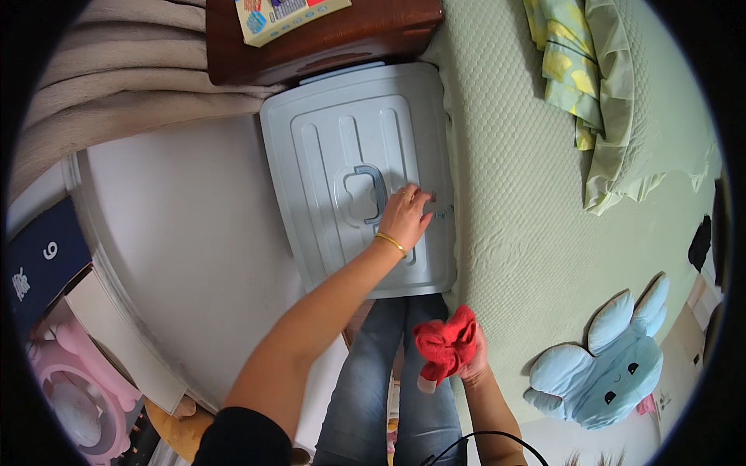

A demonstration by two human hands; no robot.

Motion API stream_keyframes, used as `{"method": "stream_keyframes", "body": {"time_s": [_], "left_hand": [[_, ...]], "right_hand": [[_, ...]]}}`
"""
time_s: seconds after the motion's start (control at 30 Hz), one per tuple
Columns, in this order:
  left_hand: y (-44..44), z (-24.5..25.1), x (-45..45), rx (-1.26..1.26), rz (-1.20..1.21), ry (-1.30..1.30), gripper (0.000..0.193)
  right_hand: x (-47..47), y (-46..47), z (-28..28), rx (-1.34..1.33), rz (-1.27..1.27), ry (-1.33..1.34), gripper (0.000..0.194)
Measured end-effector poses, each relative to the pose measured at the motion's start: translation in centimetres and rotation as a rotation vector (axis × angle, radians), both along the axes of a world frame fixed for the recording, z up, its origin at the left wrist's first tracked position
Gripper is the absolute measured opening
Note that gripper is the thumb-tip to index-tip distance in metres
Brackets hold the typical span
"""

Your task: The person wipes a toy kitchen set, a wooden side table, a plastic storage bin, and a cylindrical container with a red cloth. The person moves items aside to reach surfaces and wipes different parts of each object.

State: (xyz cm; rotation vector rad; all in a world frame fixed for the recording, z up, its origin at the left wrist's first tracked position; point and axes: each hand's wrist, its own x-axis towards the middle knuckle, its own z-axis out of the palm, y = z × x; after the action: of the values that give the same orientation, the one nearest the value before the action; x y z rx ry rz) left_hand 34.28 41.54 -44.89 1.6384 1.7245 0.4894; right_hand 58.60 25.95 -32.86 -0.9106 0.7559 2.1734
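Observation:
My left hand, with a gold bracelet at the wrist, is over the pale blue plastic lid of a storage box, right of its blue-grey handle. Thumb and fingertips are near a small brownish thing at the lid's right side; whether they touch it I cannot tell. A small string of blue-green beads or similar lies just beside it. Lower down, in front of my jeans, my right hand holds a bunched red cloth item with a pale patch at its lower end.
A bed with a pale green quilted cover adjoins the box on the right, bearing a light blue plush and a ruffled pillow. A dark red wooden cabinet stands beyond. Brown curtains hang at left, above a white surface.

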Motion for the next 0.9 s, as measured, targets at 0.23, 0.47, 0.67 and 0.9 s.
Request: {"method": "stream_keyframes", "body": {"time_s": [0.23, 0.47, 0.67, 0.9], "left_hand": [[-0.1, -3.8, 2.6, -0.017, 0.090, 0.193, 0.017], [-0.2, -4.5, 3.3, 0.048, 0.033, 0.301, 0.014], [-2.3, -4.3, 2.7, -0.108, 0.287, -0.075, 0.013], [-3.2, -4.0, 4.8, -0.098, 0.089, 0.089, 0.019]], "right_hand": [[-1.3, 1.4, 0.4, -0.020, 0.059, 0.001, 0.056], [-1.1, 0.0, -0.2, -0.061, 0.064, -0.088, 0.060], [-0.9, 0.8, 0.2, -0.041, 0.083, -0.094, 0.058], [-0.7, 0.6, -0.1, -0.017, 0.131, -0.112, 0.059]]}}
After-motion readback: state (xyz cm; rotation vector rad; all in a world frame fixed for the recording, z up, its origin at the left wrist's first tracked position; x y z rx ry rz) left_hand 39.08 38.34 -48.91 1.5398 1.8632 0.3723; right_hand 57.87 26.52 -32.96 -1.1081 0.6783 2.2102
